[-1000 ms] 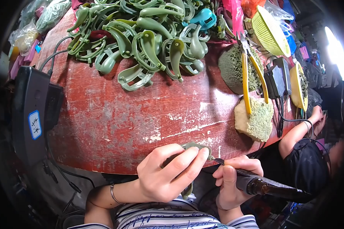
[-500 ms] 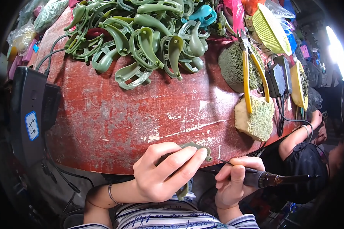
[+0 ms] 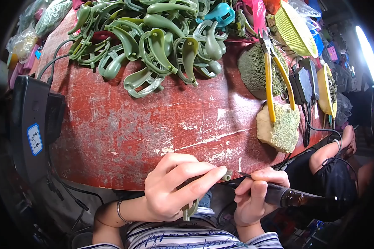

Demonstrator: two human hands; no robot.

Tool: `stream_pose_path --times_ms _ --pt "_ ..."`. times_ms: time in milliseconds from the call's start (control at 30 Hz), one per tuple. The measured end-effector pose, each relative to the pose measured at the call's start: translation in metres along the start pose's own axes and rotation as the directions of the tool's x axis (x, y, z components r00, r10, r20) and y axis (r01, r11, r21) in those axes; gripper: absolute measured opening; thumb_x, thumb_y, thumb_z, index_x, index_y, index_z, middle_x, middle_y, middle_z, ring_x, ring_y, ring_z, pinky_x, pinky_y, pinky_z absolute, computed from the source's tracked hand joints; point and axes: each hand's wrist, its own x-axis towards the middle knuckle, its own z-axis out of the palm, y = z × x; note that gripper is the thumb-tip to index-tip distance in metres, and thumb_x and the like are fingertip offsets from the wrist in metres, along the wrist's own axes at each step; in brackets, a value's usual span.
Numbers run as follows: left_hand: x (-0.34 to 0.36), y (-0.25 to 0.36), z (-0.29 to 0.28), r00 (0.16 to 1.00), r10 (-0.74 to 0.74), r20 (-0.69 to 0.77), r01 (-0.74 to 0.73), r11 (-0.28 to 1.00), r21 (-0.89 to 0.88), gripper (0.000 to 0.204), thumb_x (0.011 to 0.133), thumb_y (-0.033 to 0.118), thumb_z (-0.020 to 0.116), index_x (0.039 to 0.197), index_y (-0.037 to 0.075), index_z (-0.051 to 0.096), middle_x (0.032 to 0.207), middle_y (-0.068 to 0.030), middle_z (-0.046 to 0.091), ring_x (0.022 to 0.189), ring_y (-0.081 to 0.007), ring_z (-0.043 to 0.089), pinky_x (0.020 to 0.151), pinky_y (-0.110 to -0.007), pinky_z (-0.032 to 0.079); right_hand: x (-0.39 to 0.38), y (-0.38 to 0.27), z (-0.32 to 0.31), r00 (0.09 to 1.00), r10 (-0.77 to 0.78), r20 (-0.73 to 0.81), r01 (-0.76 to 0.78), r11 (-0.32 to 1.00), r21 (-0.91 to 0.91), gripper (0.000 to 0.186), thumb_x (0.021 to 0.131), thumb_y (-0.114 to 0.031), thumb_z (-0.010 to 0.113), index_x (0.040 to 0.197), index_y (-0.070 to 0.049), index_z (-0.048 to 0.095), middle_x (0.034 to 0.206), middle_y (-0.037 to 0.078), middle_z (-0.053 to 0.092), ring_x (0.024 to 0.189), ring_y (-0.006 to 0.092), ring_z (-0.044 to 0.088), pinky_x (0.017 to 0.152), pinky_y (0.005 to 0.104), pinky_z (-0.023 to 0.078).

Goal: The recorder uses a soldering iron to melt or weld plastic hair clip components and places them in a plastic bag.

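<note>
My left hand (image 3: 174, 191) grips a small green plastic part (image 3: 190, 209) at the near edge of the worn red table (image 3: 145, 128); one end of the part shows at my fingertips, the other hangs below my palm. My right hand (image 3: 255, 199) holds a dark pen-like tool (image 3: 295, 198) with a thin metal tip. That tip points left, very close to the end of the part. A big pile of green plastic spoon-shaped parts (image 3: 162, 45) lies at the far side of the table.
A black box with cables (image 3: 31, 124) stands at the left edge. Yellow-handled pliers (image 3: 274, 81) rest on two rough sponge-like blocks (image 3: 280, 126) at the right, beside a black adapter (image 3: 302, 85) and yellow baskets (image 3: 295, 27). Another person's arm (image 3: 334, 151) shows at the right.
My right hand has come up and left, bringing the tool tip to the part at my left fingertips. The view has shifted slightly; my left hand keeps its grip.
</note>
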Motion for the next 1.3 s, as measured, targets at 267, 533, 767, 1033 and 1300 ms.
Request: stream_pose_path --times_ms 267,533,767,1033,1300 --pt "-0.005 0.008 0.001 0.996 0.084 0.017 -0.085 0.965 0.247 0.036 0.055 0.002 0.066 0.091 0.005 0.065 0.085 -0.0017 0.058 0.072 -0.0162 0.049 0.058 -0.023 0.044 -0.003 -0.001 0.0 0.995 -0.091 0.033 0.092 0.995 -0.041 0.014 0.081 -0.014 0.058 0.078 -0.001 0.055 0.066 0.007 0.06 0.057 0.0132 0.054 0.054 0.0231 0.043" --pt "-0.005 0.002 0.006 0.983 0.168 -0.07 -0.136 0.934 0.33 0.037 0.047 0.011 0.057 0.082 0.007 0.067 0.08 0.0002 0.057 0.068 -0.0134 0.047 0.054 -0.02 0.044 -0.001 0.0 -0.002 0.991 -0.101 0.088 0.108 0.991 -0.084 0.016 0.081 -0.017 0.058 0.079 -0.001 0.055 0.063 0.009 0.058 0.054 0.0128 0.052 0.051 0.0222 0.042" --pt "-0.005 0.007 0.003 0.998 0.059 0.005 -0.059 0.981 0.186 0.038 0.054 -0.003 0.066 0.091 0.006 0.065 0.083 -0.0007 0.057 0.07 -0.0155 0.047 0.057 -0.024 0.042 -0.003 -0.008 -0.007 1.0 0.014 -0.016 -0.015 1.0 -0.026 0.031 0.081 -0.031 0.059 0.082 -0.001 0.053 0.054 0.008 0.055 0.039 0.0087 0.046 0.038 0.0194 0.038" --pt "-0.003 0.01 0.0 1.0 -0.005 0.001 0.005 1.0 -0.015 0.036 0.057 -0.006 0.065 0.092 0.005 0.064 0.082 -0.0028 0.057 0.069 -0.0158 0.048 0.058 -0.024 0.042 -0.01 -0.011 -0.007 0.998 0.023 0.055 -0.019 0.997 -0.072 0.027 0.085 -0.03 0.054 0.087 -0.003 0.056 0.057 0.01 0.06 0.042 0.0124 0.053 0.042 0.0228 0.044" --pt "0.001 0.011 0.0 0.995 -0.085 0.044 0.092 0.979 -0.18 0.03 0.065 -0.004 0.063 0.093 0.003 0.063 0.081 -0.0054 0.058 0.069 -0.0176 0.051 0.061 -0.026 0.043 -0.012 -0.011 -0.013 0.994 0.043 0.098 -0.042 0.999 -0.017 0.026 0.085 -0.027 0.053 0.088 -0.001 0.056 0.056 0.009 0.059 0.042 0.0119 0.052 0.042 0.0229 0.044"
